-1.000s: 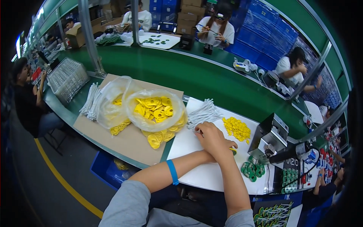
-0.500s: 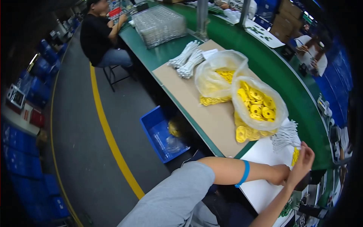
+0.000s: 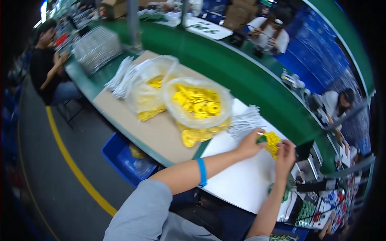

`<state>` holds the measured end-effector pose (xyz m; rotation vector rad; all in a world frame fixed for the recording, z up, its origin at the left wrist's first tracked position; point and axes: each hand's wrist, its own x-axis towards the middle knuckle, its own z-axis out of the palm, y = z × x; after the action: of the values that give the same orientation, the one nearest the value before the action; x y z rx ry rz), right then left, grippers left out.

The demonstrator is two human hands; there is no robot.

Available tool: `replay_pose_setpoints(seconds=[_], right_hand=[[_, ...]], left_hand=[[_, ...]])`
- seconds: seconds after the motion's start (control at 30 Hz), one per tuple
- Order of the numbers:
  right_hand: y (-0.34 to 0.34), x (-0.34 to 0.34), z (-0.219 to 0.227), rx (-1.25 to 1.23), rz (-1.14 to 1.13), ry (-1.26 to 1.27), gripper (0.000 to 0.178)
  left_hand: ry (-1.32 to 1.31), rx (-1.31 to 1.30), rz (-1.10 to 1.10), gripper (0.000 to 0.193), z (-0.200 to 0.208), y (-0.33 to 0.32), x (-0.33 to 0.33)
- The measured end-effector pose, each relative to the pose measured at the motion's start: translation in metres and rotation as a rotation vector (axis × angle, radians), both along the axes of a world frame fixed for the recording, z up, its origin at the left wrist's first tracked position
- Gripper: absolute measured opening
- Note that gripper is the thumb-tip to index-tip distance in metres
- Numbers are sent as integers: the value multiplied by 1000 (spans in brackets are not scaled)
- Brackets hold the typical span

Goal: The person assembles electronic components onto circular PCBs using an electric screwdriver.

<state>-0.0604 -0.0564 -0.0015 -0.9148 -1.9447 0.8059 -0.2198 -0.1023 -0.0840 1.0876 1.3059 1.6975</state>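
Observation:
My left hand (image 3: 250,145), with a blue band on its forearm, is closed around a small green piece (image 3: 261,139) that looks like a circuit board. My right hand (image 3: 284,156) has its fingers bent together at the near right side of a heap of small yellow parts (image 3: 272,141). What lies between those fingers is too blurred to make out. Both hands are over the white work surface (image 3: 235,176). Just beyond the left hand lies a bundle of white wires (image 3: 247,120).
Left of my hands, a clear bag of yellow discs (image 3: 197,102) stands beside a second bag (image 3: 146,90) and more white wires (image 3: 120,78). A blue bin (image 3: 124,160) is below the bench edge. Green boards (image 3: 307,211) are at the right. Other people sit around the bench.
My view has swung to the right. My hands, crowded together before, are now apart beside the yellow heap, and the green piece has come into sight in my left hand.

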Motion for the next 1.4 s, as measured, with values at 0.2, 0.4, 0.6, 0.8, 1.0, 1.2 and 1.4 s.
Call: replay_pose_setpoints(seconds=[0.2, 0.4, 0.6, 0.8, 1.0, 1.2, 1.4], right_hand=[[22, 40, 18, -57, 47, -22, 13], [42, 86, 49, -25, 24, -95, 13], [56, 125, 52, -32, 10, -205, 14], [54, 141, 61, 31, -33, -263, 14], [54, 137, 62, 25, -17, -273, 11], [52, 134, 58, -113, 18, -176, 10], [45, 121, 59, -276, 63, 26, 12]], left_hand=[[-263, 83, -265, 49, 38, 34, 43], [-320, 60, -382, 50, 79, 47, 87], [-255, -7, -353, 52, 92, 57, 126], [-188, -54, -312, 55, 102, 57, 146], [-84, -32, -268, 53, 95, 56, 145], [-8, -24, -269, 51, 102, 51, 141], [19, 12, -234, 51, 100, 42, 130]])
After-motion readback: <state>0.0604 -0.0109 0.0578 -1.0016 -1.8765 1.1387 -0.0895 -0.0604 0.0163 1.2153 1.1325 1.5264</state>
